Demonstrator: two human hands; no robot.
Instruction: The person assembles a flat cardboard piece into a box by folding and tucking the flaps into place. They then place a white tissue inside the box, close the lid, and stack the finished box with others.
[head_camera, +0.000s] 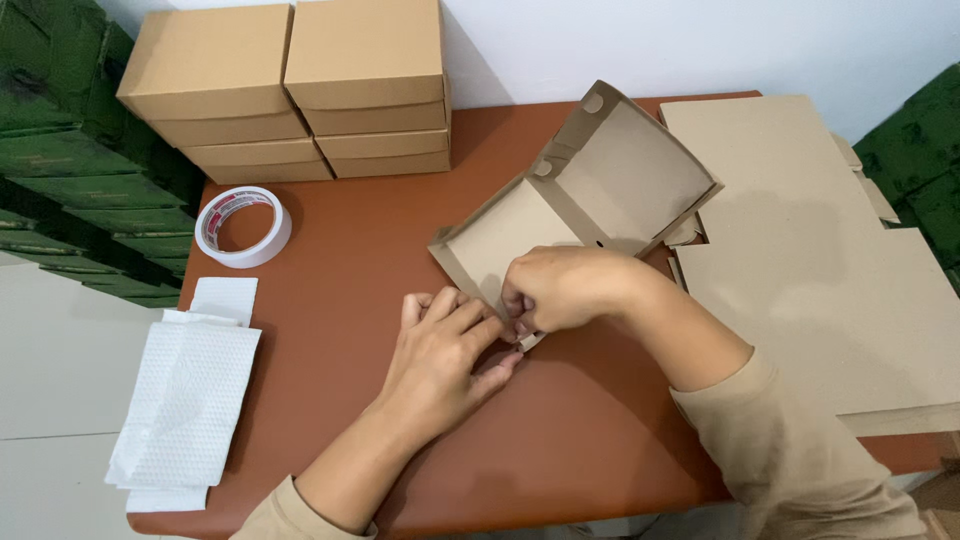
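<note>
Nearest me, my left hand (445, 350) lies fingers-down on the reddish-brown tabletop (330, 300), fingertips touching the near front flap of the half-folded grey-brown cardboard box (590, 190). My right hand (555, 290) has its grip pinched together on that same flap. The box sits mid-tabletop, lid tilted up. Left lie white paper sheets (185, 400) and a white tape roll (243, 226); right, flat cardboard blanks (800, 250); farthest, stacked brown closed boxes (290, 90).
</note>
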